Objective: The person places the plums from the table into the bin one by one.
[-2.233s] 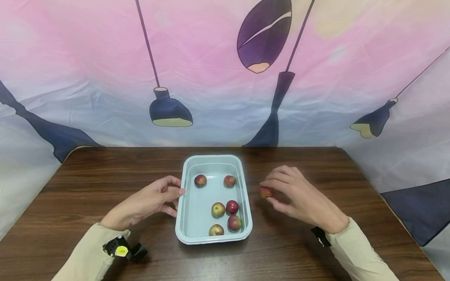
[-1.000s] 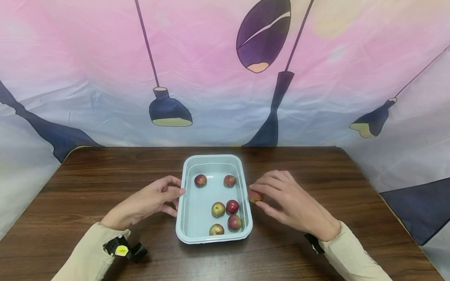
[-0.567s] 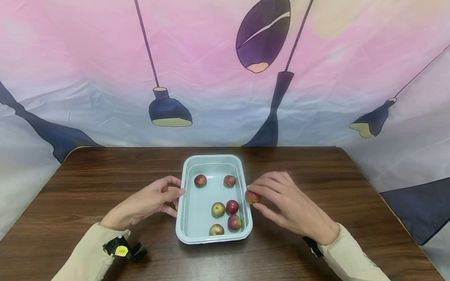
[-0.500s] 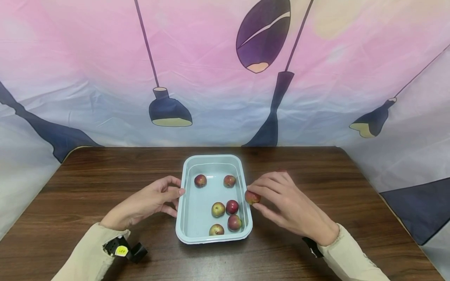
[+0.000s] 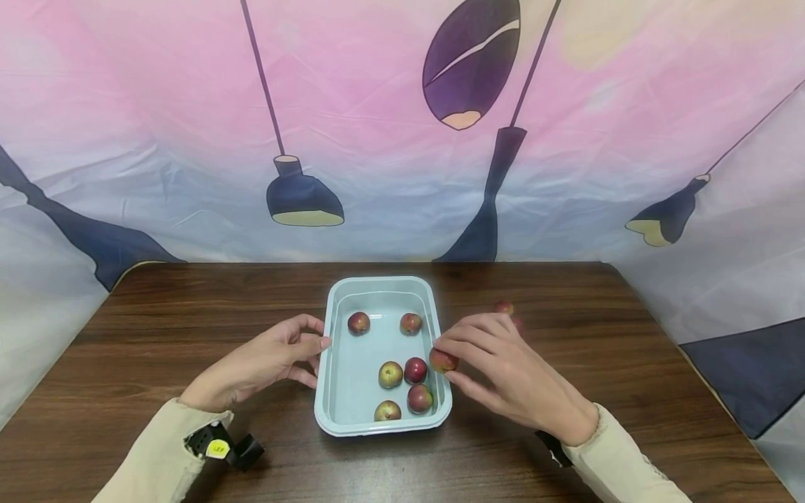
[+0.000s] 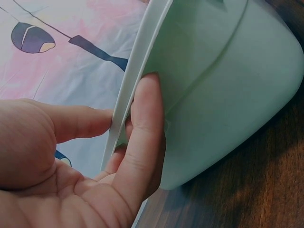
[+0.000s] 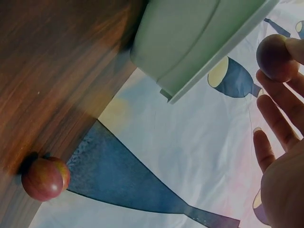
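Note:
A pale blue-green plastic tray (image 5: 361, 349) stands on the table with several small red and yellow-green plums (image 5: 390, 375) inside. At its left side my left hand (image 5: 270, 360) pinches the rim; the left wrist view shows the thumb (image 6: 88, 123) on top and the fingers (image 6: 147, 128) beneath. My right hand (image 5: 509, 367) holds a reddish plum (image 5: 444, 360) between thumb and fingertips at the tray's right rim. The right wrist view shows that plum (image 7: 274, 59) raised above the rim, the other fingers spread.
Beyond my right hand, a red plum (image 5: 504, 307) lies on the table, with another partly hidden behind the hand; in the right wrist view these plums (image 7: 43, 179) overlap. The brown wooden table (image 5: 207, 307) ends at a printed cloth backdrop (image 5: 390, 140).
My right hand has carried its plum leftward from the table to the tray's right rim, uncovering plums behind it. My left hand and the tray have stayed put.

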`<state>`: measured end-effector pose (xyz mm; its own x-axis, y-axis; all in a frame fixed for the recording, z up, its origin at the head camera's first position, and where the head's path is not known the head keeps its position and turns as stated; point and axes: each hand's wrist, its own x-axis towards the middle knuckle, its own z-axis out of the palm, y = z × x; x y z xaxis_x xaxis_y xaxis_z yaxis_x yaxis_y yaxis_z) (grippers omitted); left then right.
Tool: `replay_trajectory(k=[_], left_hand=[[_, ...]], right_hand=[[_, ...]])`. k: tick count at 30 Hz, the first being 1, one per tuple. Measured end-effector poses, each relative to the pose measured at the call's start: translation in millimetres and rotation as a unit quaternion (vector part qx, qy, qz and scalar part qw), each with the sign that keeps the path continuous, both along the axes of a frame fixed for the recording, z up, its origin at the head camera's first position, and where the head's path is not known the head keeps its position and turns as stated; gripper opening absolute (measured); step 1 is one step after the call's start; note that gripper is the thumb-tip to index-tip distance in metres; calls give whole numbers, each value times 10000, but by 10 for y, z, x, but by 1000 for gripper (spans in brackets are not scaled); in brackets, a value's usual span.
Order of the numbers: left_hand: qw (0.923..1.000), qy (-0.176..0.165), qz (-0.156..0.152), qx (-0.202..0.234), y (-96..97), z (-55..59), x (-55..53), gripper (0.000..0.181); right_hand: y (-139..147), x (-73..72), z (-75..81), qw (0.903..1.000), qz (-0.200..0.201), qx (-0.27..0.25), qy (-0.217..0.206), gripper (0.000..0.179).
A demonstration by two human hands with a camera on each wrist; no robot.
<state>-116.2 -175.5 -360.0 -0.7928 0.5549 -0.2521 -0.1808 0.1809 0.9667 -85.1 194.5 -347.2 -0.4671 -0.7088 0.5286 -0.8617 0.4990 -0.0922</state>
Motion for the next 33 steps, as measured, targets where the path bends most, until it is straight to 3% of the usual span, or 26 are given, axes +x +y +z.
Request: replay_trajectory(k=[19, 33], left_hand=[[10000, 24, 1, -33, 2, 12, 2, 50], [10000, -1, 36, -43, 8, 14, 5, 50]], right_hand=[[-117, 14, -73, 9967, 613, -331, 410, 26], [-164, 40, -127, 9974, 628, -173, 308, 29]])
